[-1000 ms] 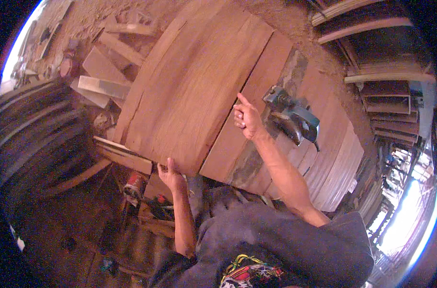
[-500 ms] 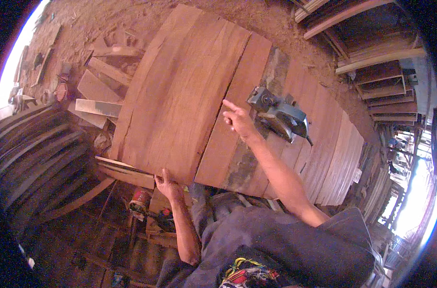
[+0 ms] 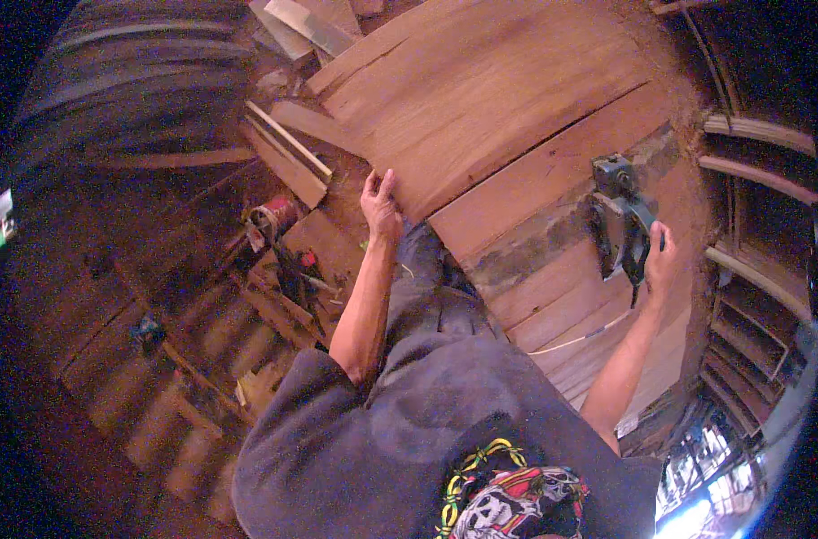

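Note:
A dark electric planer (image 3: 617,216) rests on the wooden boards, across a strip with grey-black stains. My right hand (image 3: 662,259) is at the back end of its curved handle, fingers bent round it; the palm side is partly hidden. My left hand (image 3: 382,208) is at the near left corner of a wide reddish-brown board (image 3: 490,99), its fingers apart and pointing up, holding nothing. A narrow dark gap separates this wide board from the plank (image 3: 526,189) beside it.
Offcuts (image 3: 306,27) lie beyond the wide board's left end. Loose strips (image 3: 288,157) and a red tin (image 3: 274,216) sit to the left of my left hand. Stacked timber (image 3: 759,180) stands along the right. A thin pale stick (image 3: 584,337) lies on the nearer planks.
My right hand has gone from pointing over the board gap to the planer's handle. My left hand remains near the board's corner. The whole view has turned.

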Demonstrator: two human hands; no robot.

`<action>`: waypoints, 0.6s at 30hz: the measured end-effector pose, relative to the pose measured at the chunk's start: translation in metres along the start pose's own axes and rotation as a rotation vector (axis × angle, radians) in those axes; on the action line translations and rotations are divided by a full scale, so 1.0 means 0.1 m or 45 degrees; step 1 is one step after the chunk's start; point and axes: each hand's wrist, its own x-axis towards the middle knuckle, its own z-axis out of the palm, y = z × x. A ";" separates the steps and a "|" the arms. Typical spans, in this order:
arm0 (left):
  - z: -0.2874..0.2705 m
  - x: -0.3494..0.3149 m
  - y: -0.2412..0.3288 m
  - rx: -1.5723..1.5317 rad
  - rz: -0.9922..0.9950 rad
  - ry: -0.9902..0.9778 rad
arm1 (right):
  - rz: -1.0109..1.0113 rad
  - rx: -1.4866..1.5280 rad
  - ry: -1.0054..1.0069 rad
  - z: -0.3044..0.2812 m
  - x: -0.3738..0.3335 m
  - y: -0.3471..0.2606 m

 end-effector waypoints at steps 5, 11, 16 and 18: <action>-0.09 0.06 0.08 -0.141 0.115 -0.056 | 0.029 0.245 -0.018 -0.06 0.17 0.19; -0.41 0.24 0.12 -0.130 0.096 -0.092 | -0.309 0.134 0.063 0.06 0.01 0.37; -0.56 0.32 -0.14 -0.170 -0.024 0.015 | -0.314 0.206 0.137 0.15 -0.46 1.16; -0.45 0.20 0.15 -0.162 -0.014 -0.110 | -0.060 0.440 0.014 0.16 -0.60 1.57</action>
